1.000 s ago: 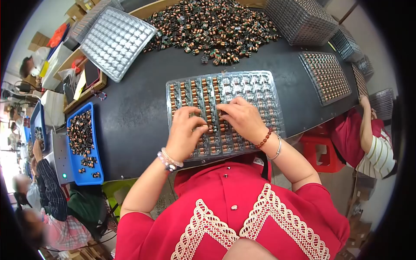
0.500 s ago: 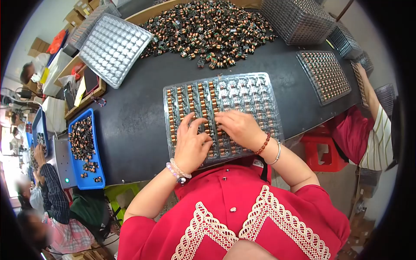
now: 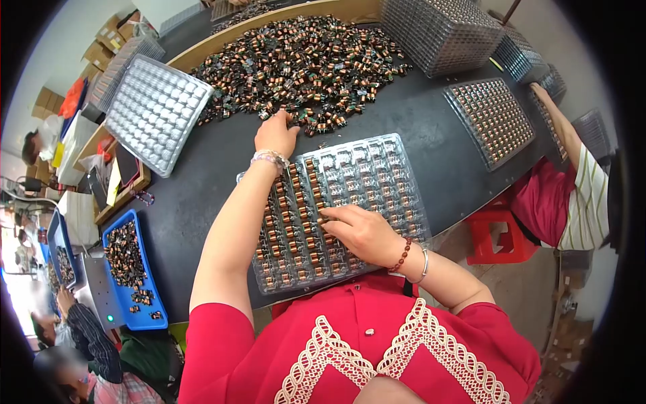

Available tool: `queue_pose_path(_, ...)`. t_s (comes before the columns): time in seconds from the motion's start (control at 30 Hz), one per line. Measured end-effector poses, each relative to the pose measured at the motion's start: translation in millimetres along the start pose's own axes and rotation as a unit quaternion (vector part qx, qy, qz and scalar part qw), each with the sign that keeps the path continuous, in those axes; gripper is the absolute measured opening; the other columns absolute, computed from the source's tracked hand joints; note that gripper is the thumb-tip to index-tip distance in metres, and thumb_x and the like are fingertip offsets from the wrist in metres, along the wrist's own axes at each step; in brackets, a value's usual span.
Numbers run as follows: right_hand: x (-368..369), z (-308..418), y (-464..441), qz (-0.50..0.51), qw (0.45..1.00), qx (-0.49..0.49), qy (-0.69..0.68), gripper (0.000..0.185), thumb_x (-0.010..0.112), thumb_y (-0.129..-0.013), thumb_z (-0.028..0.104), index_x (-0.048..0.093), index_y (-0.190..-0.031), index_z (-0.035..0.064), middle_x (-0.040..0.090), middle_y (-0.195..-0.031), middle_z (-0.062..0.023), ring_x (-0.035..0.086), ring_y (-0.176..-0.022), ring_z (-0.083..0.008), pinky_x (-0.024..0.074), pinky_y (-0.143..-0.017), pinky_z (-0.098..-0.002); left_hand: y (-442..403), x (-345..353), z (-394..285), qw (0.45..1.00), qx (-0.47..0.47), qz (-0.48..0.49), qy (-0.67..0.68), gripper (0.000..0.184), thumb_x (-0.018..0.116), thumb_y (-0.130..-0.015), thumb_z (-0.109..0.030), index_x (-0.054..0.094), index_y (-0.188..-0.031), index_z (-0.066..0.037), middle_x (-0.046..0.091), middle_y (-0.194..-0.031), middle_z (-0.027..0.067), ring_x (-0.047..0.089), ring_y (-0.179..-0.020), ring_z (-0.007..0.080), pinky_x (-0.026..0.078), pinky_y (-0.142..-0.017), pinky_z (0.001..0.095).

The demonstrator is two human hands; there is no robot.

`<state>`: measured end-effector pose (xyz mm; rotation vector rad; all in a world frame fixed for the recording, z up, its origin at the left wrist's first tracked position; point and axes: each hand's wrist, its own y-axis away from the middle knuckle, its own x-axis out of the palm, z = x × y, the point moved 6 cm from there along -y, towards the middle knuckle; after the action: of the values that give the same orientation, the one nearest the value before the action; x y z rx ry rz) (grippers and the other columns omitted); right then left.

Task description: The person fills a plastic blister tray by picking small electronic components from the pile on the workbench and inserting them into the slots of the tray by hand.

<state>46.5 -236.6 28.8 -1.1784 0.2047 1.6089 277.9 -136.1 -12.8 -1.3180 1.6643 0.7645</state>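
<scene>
Copper-wound coils (image 3: 301,195) fill at least three columns of one clear tray (image 3: 393,143) directly before you, with glassy pockets running across its right side. Your left hand (image 3: 276,135) stretches to the near edge of one broad heap (image 3: 296,64) of loose coils; whether its fingers pinch one cannot be told. Your right hand (image 3: 363,234) sits over the middle of the tray, fingers bunched close together at the coils, their exact grip hidden. One coil-filled tray (image 3: 469,128) lies apart to your right, near one tall stack of trays (image 3: 441,40); one pale moulded tray (image 3: 158,114) lies tilted at your left. Two blue trays (image 3: 145,322) stand farther left, the nearer one holding more coils. Black bench (image 3: 195,202) top spreads beneath, speckled with pale marks, a wooden board (image 3: 360,12) behind the heap. Beyond, one red stool (image 3: 515,242) stands on the floor, a co-worker's striped top (image 3: 590,195) shows at right, another's dark sleeve (image 3: 94,337) at left, and cardboard boxes (image 3: 111,32) crowd the far corner.
</scene>
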Motion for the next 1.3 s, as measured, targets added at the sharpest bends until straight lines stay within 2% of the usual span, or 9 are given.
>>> queue_pose_path(0.13,3,-1,-1,0.006,1.0,-0.021,0.006,0.015,0.064,-0.08,0.005,0.064,-0.094,0.0038,0.064,-0.107,-0.0076,0.063,-0.089,-0.0229,0.0533,-0.076,-0.0318,12,-14,18,0.987,0.069,-0.112,0.09,0.023,0.069,-0.083,-0.019,0.065,-0.101,-0.005,0.069,-0.088,0.0123,0.067,-0.081,0.0277,0.052,-0.075,0.0363)
queue_pose_path(0.2,3,1,-2,0.003,1.0,-0.027,0.01,0.014,0.067,-0.078,0.008,0.064,-0.091,0.0048,0.064,-0.102,-0.0067,0.062,-0.086,-0.022,0.053,-0.073,-0.0316,23,-21,31,0.978,0.012,-0.035,0.205,0.025,0.067,-0.087,-0.017,0.064,-0.105,-0.001,0.068,-0.087,0.0084,0.065,-0.073,0.0141,0.053,-0.068,0.0289)
queue_pose_path(0.27,9,-2,-1,0.01,0.999,-0.018,0.027,0.013,0.068,-0.077,0.01,0.064,-0.089,0.0063,0.064,-0.099,-0.0062,0.062,-0.086,-0.0212,0.0529,-0.071,-0.0313,49,-31,36,0.899,-0.065,0.017,0.432,0.019,0.063,-0.09,-0.015,0.065,-0.102,0.0,0.068,-0.087,0.0092,0.065,-0.071,0.0153,0.055,-0.069,0.0272)
queue_pose_path(0.4,10,2,-4,0.016,0.996,-0.031,0.083,0.012,0.068,-0.077,0.01,0.064,-0.088,0.0078,0.064,-0.096,-0.0032,0.062,-0.085,-0.0202,0.0531,-0.068,-0.0305,97,-50,47,0.852,-0.099,0.049,0.511,0.022,0.058,-0.094,-0.012,0.063,-0.11,0.001,0.065,-0.088,0.0056,0.064,-0.076,0.0125,0.056,-0.072,0.0257)
queue_pose_path(0.57,-2,21,3,-0.009,1.0,-0.026,-0.003,0.018,0.072,-0.075,0.01,0.065,-0.092,0.0083,0.066,-0.095,-0.0032,0.063,-0.084,-0.0201,0.0523,-0.069,-0.0304,156,-57,44,0.863,-0.043,0.102,0.493,0.023,0.058,-0.094,-0.011,0.065,-0.114,-0.002,0.056,-0.078,-0.0035,0.049,-0.066,0.0043,0.044,-0.062,0.0199)
queue_pose_path(0.83,10,17,35,0.008,0.997,0.026,-0.07,0.022,0.072,-0.076,0.011,0.065,-0.097,0.0084,0.067,-0.096,-0.0044,0.062,-0.085,-0.0236,0.0501,-0.075,-0.0331,216,-37,46,0.824,-0.11,0.177,0.527,0.022,0.069,-0.082,0.002,0.058,-0.101,0.0,0.064,-0.086,0.0035,0.062,-0.074,0.0082,0.052,-0.064,0.0223)
queue_pose_path(1.07,6,19,36,-0.002,0.995,0.054,-0.082,0.02,0.072,-0.077,0.011,0.066,-0.095,0.0055,0.063,-0.103,-0.0085,0.062,-0.088,-0.025,0.0511,-0.075,-0.0346,236,-41,38,0.875,-0.089,0.156,0.45,0.015,0.069,-0.082,-0.002,0.066,-0.097,-0.001,0.066,-0.081,0.0037,0.063,-0.075,0.0105,0.052,-0.068,0.0243)
queue_pose_path(1.13,7,18,37,0.0,0.997,0.05,-0.067,0.019,0.073,-0.077,0.011,0.067,-0.094,0.0047,0.061,-0.105,-0.0098,0.063,-0.089,-0.0254,0.0515,-0.076,-0.0349,240,-48,28,0.947,-0.034,0.144,0.285,0.01,0.072,-0.078,-0.006,0.067,-0.087,-0.002,0.065,-0.077,0.0063,0.062,-0.074,0.0159,0.051,-0.069,0.0287)
queue_pose_path(1.3,9,17,40,-0.005,0.997,0.05,-0.062,0.018,0.072,-0.078,0.012,0.067,-0.094,0.0053,0.062,-0.104,-0.0098,0.063,-0.09,-0.0259,0.0515,-0.076,-0.0349,241,-47,12,0.984,0.098,0.044,0.144,0.013,0.075,-0.067,-0.008,0.069,-0.079,-0.004,0.058,-0.094,0.006,0.05,-0.1,0.0272,0.042,-0.088,0.0371)
